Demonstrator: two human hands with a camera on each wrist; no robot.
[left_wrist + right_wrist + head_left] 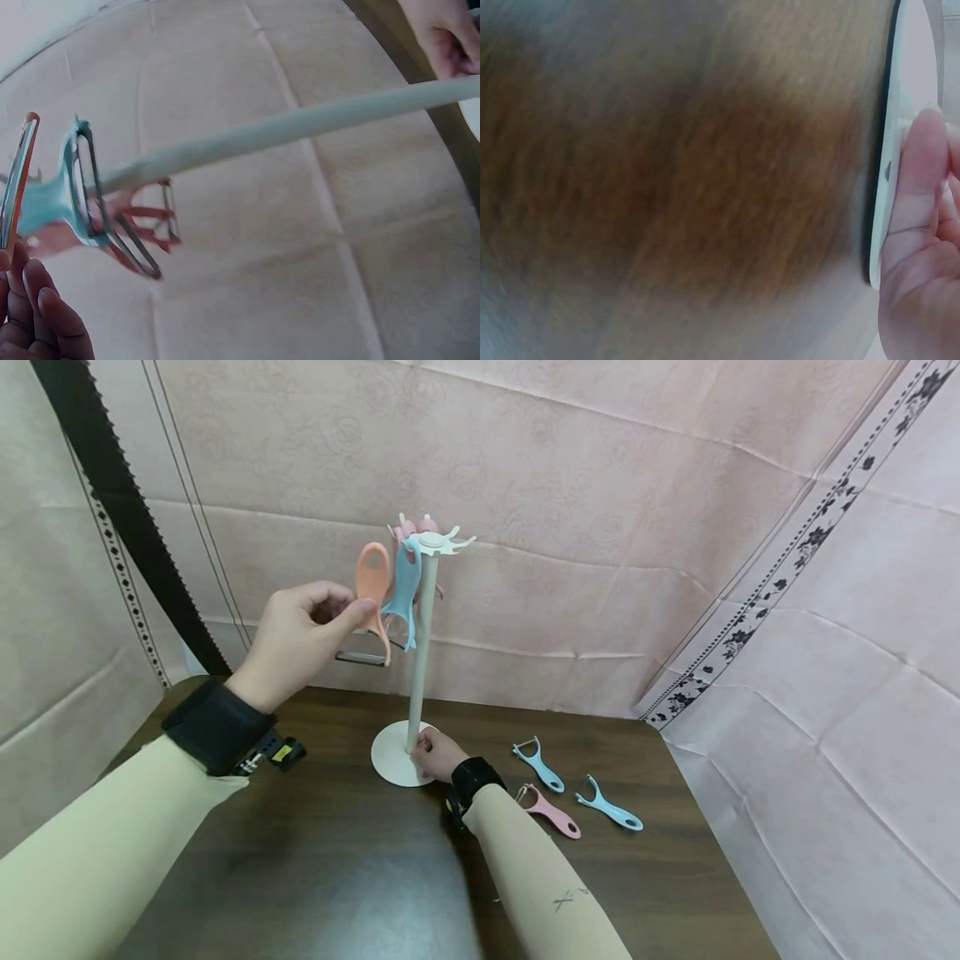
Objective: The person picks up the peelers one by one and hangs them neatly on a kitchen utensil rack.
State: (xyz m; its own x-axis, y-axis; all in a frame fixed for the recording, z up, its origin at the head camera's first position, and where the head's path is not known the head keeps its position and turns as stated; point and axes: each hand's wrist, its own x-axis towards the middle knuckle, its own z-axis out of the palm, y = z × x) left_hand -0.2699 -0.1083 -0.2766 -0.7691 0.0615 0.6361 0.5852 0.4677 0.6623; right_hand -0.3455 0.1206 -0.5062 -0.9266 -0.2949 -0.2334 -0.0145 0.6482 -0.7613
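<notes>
My left hand (pixel 303 631) pinches an orange peeler (pixel 372 572) between thumb and fingers, its handle up and its blade low. Right beside it, a blue peeler (pixel 406 578) hangs from the hooked top of a white stand (pixel 422 652). Pink peelers (pixel 135 217) hang behind the blue one, partly hidden. Down at the stand's round base (pixel 390 758), my right hand (pixel 440 755) holds the foot of the pole with curled fingers. In the right wrist view its thumb (pixel 922 165) lies along the base.
On the brown table (pixel 337 860), right of my right hand, lie a blue peeler (pixel 542 767), a second blue peeler (pixel 611 806) and a pink peeler (pixel 553 814). Free hooks (pixel 453 543) point right at the stand's top. Patterned cloth (pixel 562 527) hangs behind the table.
</notes>
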